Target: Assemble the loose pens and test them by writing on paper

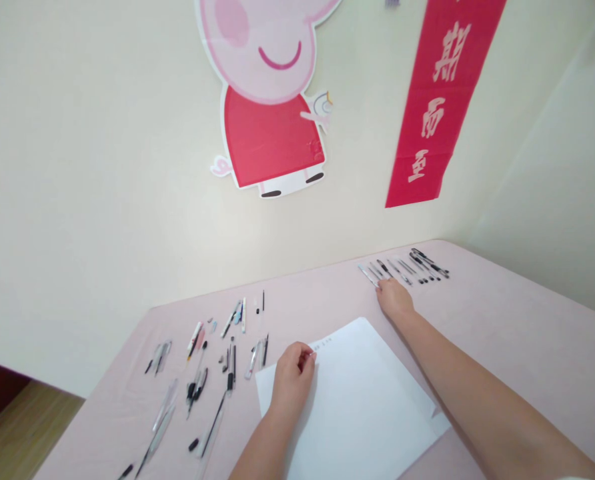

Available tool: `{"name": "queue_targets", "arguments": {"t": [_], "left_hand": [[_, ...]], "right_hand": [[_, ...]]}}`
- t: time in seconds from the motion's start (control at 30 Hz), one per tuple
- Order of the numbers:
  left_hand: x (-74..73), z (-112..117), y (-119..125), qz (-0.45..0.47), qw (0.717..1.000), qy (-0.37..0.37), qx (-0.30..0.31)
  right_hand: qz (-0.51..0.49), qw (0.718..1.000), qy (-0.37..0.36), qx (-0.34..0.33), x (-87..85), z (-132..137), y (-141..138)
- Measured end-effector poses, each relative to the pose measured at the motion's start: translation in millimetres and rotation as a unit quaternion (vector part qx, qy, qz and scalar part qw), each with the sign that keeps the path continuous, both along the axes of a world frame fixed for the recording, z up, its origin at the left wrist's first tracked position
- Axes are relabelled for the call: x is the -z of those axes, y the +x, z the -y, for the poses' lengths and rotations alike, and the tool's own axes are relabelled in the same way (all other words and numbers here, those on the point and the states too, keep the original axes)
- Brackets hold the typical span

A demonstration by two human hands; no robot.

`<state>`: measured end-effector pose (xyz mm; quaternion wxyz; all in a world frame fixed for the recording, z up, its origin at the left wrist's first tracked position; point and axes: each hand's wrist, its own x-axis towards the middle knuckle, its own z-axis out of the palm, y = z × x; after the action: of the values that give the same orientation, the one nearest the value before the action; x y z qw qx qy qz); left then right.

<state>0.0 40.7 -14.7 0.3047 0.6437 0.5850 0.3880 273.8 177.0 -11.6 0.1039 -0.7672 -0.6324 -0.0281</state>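
My left hand (292, 373) rests with curled fingers on the top left corner of a white sheet of paper (362, 407) on the pink table (517, 333). My right hand (393, 298) is stretched to the far side, its fingers closed at the near end of a row of assembled pens (405, 268) lying side by side by the wall. Whether it grips one pen I cannot tell. To the left of the paper lie several scattered pen parts (212, 360): barrels, refills and caps.
The table stands against a cream wall with a cartoon pig sticker (270, 100) and a red banner (440, 100) with white characters. The table's left edge drops to a wooden floor (22, 427).
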Motion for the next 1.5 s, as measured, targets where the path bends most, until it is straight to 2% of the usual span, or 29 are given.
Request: {"name": "queue_targets", "arguments": {"t": [0.4,0.63,0.87,1.2,1.5], "left_hand": [[-1.0,0,0,-0.007,1.000,-0.001,-0.001],[-1.2,1,0,0.006,1.000,0.007,-0.001],[-5.2,2,1,-0.006,1.000,0.007,-0.001],[-1.5,1,1,-0.016,1.000,0.011,0.005],[-4.6,2,2,-0.016,1.000,-0.009,0.005]], "right_hand": [[0.005,1.000,0.003,-0.017,0.1,4,-2],[-0.003,1.000,0.002,-0.005,-0.5,5,-1],[-0.035,0.998,0.042,0.004,-1.4,11,-6],[-0.031,0.999,0.034,0.009,5.8,11,-5],[-0.031,0.999,0.033,0.019,7.3,9,-5]]}}
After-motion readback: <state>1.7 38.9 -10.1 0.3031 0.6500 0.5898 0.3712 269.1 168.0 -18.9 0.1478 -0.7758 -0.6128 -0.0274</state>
